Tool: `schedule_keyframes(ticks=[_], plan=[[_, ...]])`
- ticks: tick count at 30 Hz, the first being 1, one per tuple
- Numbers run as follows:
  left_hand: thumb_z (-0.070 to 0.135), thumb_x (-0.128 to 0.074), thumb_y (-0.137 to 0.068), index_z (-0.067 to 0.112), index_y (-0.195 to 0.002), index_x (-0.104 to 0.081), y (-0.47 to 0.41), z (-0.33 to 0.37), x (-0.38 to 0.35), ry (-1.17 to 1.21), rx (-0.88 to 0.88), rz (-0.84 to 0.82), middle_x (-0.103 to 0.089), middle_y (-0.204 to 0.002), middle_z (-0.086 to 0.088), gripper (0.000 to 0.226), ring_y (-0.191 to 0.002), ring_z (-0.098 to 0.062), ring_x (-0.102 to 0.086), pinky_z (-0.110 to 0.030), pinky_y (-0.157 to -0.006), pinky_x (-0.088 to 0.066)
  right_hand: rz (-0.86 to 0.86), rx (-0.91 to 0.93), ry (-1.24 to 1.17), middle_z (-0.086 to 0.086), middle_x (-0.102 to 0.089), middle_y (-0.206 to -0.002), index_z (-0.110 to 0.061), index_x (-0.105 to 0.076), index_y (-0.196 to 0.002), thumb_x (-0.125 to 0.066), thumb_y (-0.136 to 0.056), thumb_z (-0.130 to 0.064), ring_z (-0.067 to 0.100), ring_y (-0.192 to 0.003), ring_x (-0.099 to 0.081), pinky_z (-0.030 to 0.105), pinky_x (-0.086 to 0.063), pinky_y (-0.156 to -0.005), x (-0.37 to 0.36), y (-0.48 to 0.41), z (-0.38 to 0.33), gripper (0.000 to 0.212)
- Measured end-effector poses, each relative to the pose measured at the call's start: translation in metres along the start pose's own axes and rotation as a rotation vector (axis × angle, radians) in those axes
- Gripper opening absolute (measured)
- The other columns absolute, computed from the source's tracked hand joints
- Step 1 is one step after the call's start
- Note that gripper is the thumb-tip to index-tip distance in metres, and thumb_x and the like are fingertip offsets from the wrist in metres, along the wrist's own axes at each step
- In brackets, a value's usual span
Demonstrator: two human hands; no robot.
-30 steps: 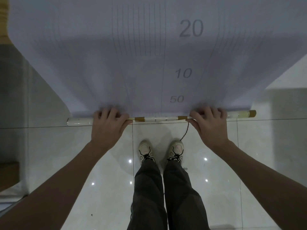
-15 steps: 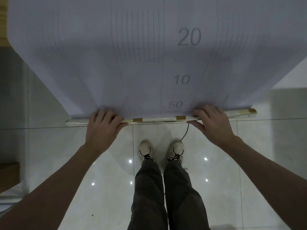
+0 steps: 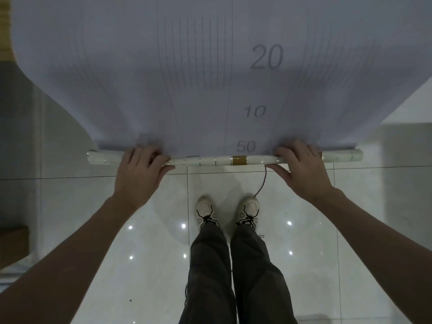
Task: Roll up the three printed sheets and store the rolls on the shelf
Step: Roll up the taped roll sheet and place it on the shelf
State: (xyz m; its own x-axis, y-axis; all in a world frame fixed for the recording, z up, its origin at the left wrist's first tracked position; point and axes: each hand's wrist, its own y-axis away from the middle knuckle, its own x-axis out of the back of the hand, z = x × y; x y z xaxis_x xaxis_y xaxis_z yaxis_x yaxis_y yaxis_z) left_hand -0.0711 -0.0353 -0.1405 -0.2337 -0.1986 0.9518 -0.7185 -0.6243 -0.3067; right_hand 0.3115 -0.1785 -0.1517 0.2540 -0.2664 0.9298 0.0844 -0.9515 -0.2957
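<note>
A large white printed sheet (image 3: 210, 66) with ruled lines and the numbers 20, 10 and 50 hangs in front of me, filling the upper view. Its lower edge is wound into a thin white roll (image 3: 210, 160) with brown tape bands. My left hand (image 3: 140, 171) grips the roll left of centre, fingers curled over the top and thumb beneath. My right hand (image 3: 301, 169) grips it right of centre in the same way. A thin cord (image 3: 263, 183) dangles from the roll beside my right thumb.
Glossy white floor tiles (image 3: 140, 265) lie below, with my own legs and pale shoes (image 3: 250, 206) under the roll. A wooden edge (image 3: 11, 244) shows at lower left and a pale wall corner (image 3: 409, 108) at the right.
The roll has grown thicker and sits a little higher on the sheet, now just below the 50. Both hands have turned on it, their fingers reaching over the top.
</note>
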Motion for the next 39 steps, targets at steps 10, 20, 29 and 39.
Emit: schedule_keyframes(ticks=[10,20,29,39], plan=[[0.046,-0.053,-0.098,0.003,-0.106,-0.057,-0.012,-0.011,0.001,0.127,-0.027,-0.091,-0.062,-0.099,-0.018,0.043,-0.089,-0.036,-0.056,-0.042,-0.076,-0.043,0.004,-0.117,0.098,0.007,-0.064,-0.094,-0.009,-0.062,-0.110,-0.058,-0.097,-0.051,0.028,-0.085,-0.053,0.043,-0.040,-0.084,0.008,0.000,-0.002,0.044],[0.043,-0.057,-0.099,0.009,-0.093,-0.064,-0.014,-0.005,0.002,-0.068,0.005,0.023,-0.065,-0.092,-0.012,0.036,-0.078,-0.034,-0.057,-0.043,-0.074,-0.041,0.090,-0.077,0.131,0.008,-0.066,-0.097,-0.011,-0.064,-0.100,-0.063,-0.097,-0.047,0.029,-0.082,-0.057,0.042,-0.042,-0.081,0.005,-0.006,0.003,0.036],[0.044,-0.058,-0.098,0.006,-0.095,-0.060,-0.025,-0.016,0.008,0.055,-0.061,-0.038,-0.062,-0.093,-0.017,0.038,-0.076,-0.036,-0.057,-0.042,-0.072,-0.042,0.017,-0.079,0.078,0.008,-0.063,-0.093,-0.013,-0.059,-0.106,-0.064,-0.093,-0.054,0.029,-0.080,-0.058,0.041,-0.042,-0.079,0.011,-0.015,0.003,0.044],[0.047,-0.049,-0.100,0.003,-0.102,-0.059,-0.032,-0.016,0.009,0.074,-0.051,-0.095,-0.061,-0.092,-0.016,0.045,-0.084,-0.036,-0.057,-0.042,-0.077,-0.041,0.059,-0.076,0.209,0.005,-0.067,-0.092,-0.014,-0.064,-0.106,-0.056,-0.100,-0.047,0.030,-0.080,-0.058,0.043,-0.042,-0.083,0.013,-0.019,0.004,0.035]])
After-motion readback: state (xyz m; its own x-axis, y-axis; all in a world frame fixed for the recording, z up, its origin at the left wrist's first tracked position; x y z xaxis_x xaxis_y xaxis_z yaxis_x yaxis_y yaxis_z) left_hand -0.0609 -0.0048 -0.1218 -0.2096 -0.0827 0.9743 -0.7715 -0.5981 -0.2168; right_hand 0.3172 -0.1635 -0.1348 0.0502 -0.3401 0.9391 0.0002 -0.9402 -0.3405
